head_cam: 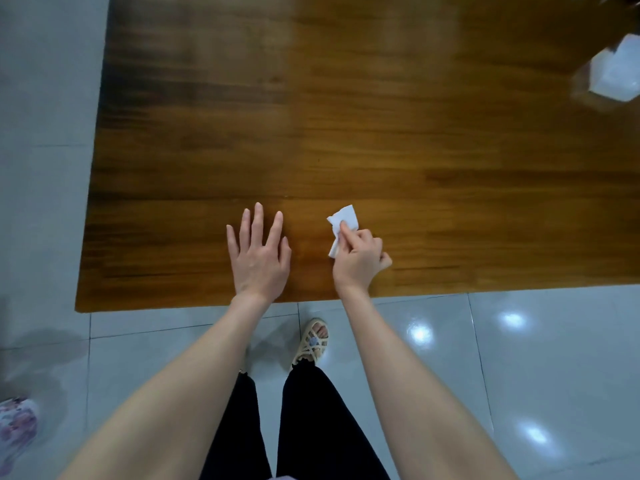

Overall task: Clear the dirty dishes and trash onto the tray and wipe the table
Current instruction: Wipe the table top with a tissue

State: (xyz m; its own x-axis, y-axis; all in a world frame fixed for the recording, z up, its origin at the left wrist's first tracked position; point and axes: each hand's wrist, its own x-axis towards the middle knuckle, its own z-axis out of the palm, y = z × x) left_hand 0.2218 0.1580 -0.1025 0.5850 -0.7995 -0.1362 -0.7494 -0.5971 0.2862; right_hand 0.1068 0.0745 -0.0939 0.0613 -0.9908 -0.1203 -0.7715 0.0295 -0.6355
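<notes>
The wooden table (pixel 346 116) fills most of the view, and no dishes or trash are seen on the part shown, so the clearing is judged done here and the wiping step is taken to be in hand. Pale tiled floor (pixel 554 358) runs along the table's 9 o'clock and 6 o'clock sides. Near the 6 o'clock edge the left hand (pixel 259 258) is laid flat on the wood, palm down, its fingers spread and pointing to 12 o'clock; nothing is held in it. Just beside it, at its 3 o'clock, the right hand (pixel 358 261) is curled, and a small white wipe (pixel 344 216) is pinched between thumb and fingers, the loose end sticking out toward 11 o'clock, at or just above the wood. For the next move, the wipe would likely need to be pressed flat and drawn across the surface toward 12 o'clock and 3 o'clock, with the left hand lifted clear of its path. At 2 o'clock, at the frame's edge, a blurred white object (pixel 613 72) stands on the table; whether it is a container, and what it holds, cannot be told. The tray is not in view.
</notes>
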